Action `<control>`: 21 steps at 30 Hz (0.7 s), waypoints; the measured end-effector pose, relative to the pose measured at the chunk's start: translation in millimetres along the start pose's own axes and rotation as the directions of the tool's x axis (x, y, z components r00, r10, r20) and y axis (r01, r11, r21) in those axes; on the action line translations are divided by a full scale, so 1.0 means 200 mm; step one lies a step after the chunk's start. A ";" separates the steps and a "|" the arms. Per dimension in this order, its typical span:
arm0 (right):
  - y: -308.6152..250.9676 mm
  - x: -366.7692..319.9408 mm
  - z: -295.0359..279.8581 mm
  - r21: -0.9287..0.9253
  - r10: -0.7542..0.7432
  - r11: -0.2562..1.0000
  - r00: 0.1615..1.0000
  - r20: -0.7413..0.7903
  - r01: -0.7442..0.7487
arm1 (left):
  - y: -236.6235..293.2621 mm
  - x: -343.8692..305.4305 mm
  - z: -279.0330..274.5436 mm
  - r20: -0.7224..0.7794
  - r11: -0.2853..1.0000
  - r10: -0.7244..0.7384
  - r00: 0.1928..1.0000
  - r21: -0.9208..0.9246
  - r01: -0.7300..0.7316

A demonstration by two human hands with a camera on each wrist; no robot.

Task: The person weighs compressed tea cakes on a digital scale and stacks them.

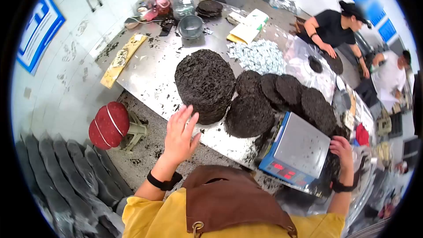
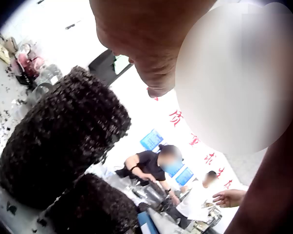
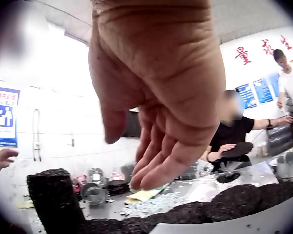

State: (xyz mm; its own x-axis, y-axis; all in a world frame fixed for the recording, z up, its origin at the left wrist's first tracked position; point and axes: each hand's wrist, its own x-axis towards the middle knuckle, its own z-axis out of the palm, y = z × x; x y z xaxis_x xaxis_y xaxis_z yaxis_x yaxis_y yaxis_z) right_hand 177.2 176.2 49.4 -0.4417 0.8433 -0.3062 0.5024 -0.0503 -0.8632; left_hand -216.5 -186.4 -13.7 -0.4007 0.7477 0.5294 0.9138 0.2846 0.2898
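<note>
A tall stack of dark, rough round sheets (image 1: pixel 205 83) stands on the metal table. My left hand (image 1: pixel 179 134), fingers spread, is at the stack's near side; contact cannot be told. It holds nothing in the left wrist view, where the hand (image 2: pixel 141 39) hangs above and beside the stack (image 2: pixel 64 136). My right hand (image 1: pixel 343 152), fingers slightly bent, is by the right edge of a blue scale (image 1: pixel 302 143) with a bare metal plate and lit red digits. The right wrist view shows that hand (image 3: pixel 161 92) empty above the scale's plate (image 3: pixel 234 222). Several flat dark rounds (image 1: pixel 249 116) lie between stack and scale.
Small pale packets (image 1: pixel 260 56) lie behind the rounds, near a green-and-white packet (image 1: pixel 251 25). A metal pot (image 1: pixel 191 27) and a board (image 1: pixel 123 59) are farther left. A red stool (image 1: pixel 109 125) stands beside the table. Two people (image 1: pixel 332 28) are at the far right.
</note>
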 end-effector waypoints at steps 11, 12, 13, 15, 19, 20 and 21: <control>-0.03 -0.67 0.39 -0.227 -0.089 0.951 0.890 0.447 0.209 | 0.20 0.25 0.16 0.192 0.890 0.406 0.893 -0.305 -0.339; 0.01 -0.74 0.37 -0.218 -0.051 0.964 0.910 0.412 0.153 | 0.25 0.25 0.26 0.276 0.883 0.425 0.862 -0.335 -0.328; 0.05 -0.80 0.35 -0.210 -0.016 0.972 0.923 0.383 0.104 | 0.27 0.25 0.37 0.314 0.871 0.468 0.826 -0.321 -0.372; 0.16 -0.98 0.28 -0.258 -0.023 0.960 0.952 0.305 0.106 | 0.30 0.24 0.62 0.408 0.880 0.466 0.785 -0.307 -0.363; 0.35 -1.24 0.08 -0.171 0.135 0.979 0.983 0.126 -0.113 | 0.40 0.24 1.06 0.676 0.947 0.285 0.680 -0.089 -0.308; 0.41 -1.22 0.00 -0.108 0.166 0.982 0.981 0.102 -0.155 | 0.43 0.23 1.16 0.713 0.921 0.229 0.662 0.062 -0.385; 0.43 -1.21 -0.05 -0.111 0.165 0.982 0.981 0.102 -0.153 | 0.42 0.23 1.22 0.680 0.926 0.227 0.697 0.070 -0.371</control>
State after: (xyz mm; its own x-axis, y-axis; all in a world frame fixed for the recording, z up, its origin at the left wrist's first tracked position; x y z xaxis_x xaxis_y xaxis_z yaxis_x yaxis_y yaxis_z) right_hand 334.5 -28.2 53.1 -0.4265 0.7643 -0.4837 0.6437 -0.1191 -0.7560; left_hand -142.3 18.0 -159.0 -0.0267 0.9939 -0.1070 0.9995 0.0286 0.0160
